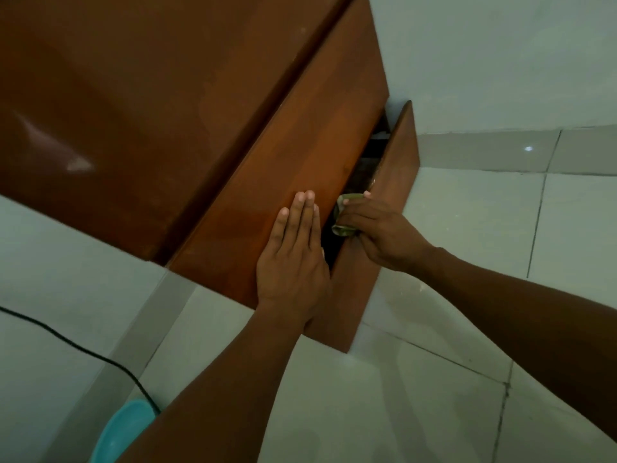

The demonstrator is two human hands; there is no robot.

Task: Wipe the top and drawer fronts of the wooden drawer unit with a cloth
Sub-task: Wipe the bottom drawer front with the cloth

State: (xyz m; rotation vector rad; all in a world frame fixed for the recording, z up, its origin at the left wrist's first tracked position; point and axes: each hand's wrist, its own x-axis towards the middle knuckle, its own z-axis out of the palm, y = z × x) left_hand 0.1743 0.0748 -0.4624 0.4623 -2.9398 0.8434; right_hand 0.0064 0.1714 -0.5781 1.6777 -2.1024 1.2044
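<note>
Left hand (293,262) flat, fingers straight, on upper front (300,145) | right hand (384,235) grips cloth (344,215) at open drawer's (400,155) rim, just right | rim runs near-left to far-right

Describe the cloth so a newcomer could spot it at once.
Start at the brown wooden drawer unit against the wall; one lower drawer stands pulled out. At that drawer's top edge the right hand grips a crumpled cloth. It is the only pale green thing among brown wood.
</note>
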